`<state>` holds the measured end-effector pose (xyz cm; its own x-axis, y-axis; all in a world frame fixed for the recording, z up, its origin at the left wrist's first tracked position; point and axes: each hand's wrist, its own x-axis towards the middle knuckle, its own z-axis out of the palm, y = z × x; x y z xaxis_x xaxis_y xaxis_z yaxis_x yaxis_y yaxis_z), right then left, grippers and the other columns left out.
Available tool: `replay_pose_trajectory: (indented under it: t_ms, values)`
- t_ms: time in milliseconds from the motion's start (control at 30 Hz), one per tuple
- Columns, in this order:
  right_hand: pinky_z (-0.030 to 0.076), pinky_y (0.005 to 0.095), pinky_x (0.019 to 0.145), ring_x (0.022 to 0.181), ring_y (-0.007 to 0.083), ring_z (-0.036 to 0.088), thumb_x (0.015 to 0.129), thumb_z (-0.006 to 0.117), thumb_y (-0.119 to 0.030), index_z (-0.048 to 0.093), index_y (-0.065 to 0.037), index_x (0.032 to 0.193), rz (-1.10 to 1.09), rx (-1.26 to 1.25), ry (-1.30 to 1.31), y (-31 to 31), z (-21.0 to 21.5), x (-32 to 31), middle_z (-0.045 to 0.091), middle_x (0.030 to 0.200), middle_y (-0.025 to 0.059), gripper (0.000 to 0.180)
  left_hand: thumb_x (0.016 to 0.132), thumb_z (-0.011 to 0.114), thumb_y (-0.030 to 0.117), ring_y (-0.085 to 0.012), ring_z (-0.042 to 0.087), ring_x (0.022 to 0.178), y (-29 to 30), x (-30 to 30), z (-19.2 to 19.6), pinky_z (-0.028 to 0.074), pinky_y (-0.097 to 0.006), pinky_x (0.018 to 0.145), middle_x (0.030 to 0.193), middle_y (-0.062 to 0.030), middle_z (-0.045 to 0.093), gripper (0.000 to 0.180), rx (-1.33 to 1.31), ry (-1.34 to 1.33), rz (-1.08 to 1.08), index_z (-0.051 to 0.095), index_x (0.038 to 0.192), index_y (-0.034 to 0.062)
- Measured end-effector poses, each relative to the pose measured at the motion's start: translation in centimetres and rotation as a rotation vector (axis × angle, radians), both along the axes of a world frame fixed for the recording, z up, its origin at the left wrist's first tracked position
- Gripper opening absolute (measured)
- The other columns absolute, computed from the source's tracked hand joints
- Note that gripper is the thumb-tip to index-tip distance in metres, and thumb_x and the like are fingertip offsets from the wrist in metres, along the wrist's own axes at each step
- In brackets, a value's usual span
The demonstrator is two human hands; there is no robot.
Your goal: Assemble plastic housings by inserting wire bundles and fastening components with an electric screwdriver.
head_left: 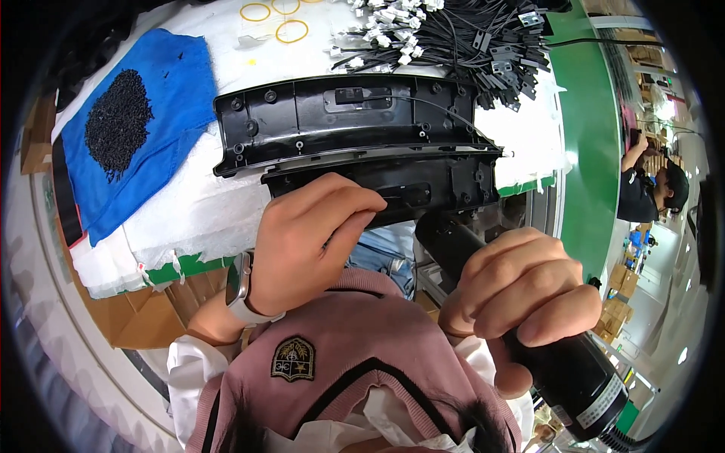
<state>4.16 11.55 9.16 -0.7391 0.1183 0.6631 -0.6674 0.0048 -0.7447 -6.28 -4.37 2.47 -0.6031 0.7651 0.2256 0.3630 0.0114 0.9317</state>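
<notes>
My right hand (529, 287) is wrapped around a black electric screwdriver (451, 243), its cord leaving the lower end. The tool's front end points at the near edge of a long black plastic housing (464, 180). Over that housing's left part, my left hand (306, 230) has thumb and fingers pinched together. Whatever lies between those fingertips is too small or hidden to name. Just behind lies a second, similar black housing (276, 117), its inside facing up with round screw posts. A thin black cable with a small black block (350, 95) is fitted in it.
To the left, a heap of tiny black screws (119, 124) lies on a blue cloth (177, 83). Bundled black cables (461, 38) with white connectors fill the back right. Yellow rubber bands (291, 31) lie at the back. Another person (649, 185) is at the far right.
</notes>
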Motion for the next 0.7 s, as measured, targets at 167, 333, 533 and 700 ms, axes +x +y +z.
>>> replay_pose_trajectory:
  t_ms: [167,333,533,700]
  values:
    - [0.044,0.0237,0.036,0.044,0.0132,0.057,0.082,0.071,-0.037,0.045,-0.007,0.09,0.035,0.138,0.01,0.6,-0.4,-0.5,0.06,0.062,0.0028,0.041,0.078,0.063,0.0,-0.0275,0.06,0.065,-0.3,-0.1,0.1,0.047,-0.033,0.056,0.08,-0.01,0.061,0.011,-0.018,0.03,0.028,0.064,0.089,0.0033]
    - [0.046,0.0266,0.037,0.042,0.0122,0.055,0.08,0.073,-0.04,0.046,-0.007,0.091,-0.07,0.116,-0.006,-0.1,0.1,-0.8,0.058,0.06,0.0016,0.044,0.08,0.06,0.001,-0.029,0.059,0.068,-0.7,-0.1,0.3,0.048,-0.035,0.059,0.082,-0.0096,0.06,0.017,-0.039,0.043,0.027,0.062,0.097,0.0063]
    - [0.049,0.0245,0.042,0.049,0.0148,0.061,0.076,0.078,-0.026,0.051,-0.007,0.096,0.024,-0.093,0.125,3.1,1.9,2.3,0.061,0.058,0.0037,0.039,0.08,0.059,-0.002,-0.0251,0.065,0.076,-4.2,-3.6,2.0,0.051,-0.032,0.064,0.087,-0.0129,0.067,0.015,-0.049,0.479,0.452,0.065,0.093,-0.0002]
    - [0.036,0.0256,0.046,0.045,0.0101,0.044,0.081,0.063,-0.013,0.042,0.001,0.119,-0.478,-0.229,-0.121,6.8,3.8,3.6,0.044,0.057,0.0006,0.045,0.081,0.065,0.006,-0.0253,0.061,0.082,-9.2,-9.3,3.1,0.048,-0.033,0.073,0.096,-0.012,0.066,0.019,-0.455,0.87,1.009,0.064,0.1,0.0018]
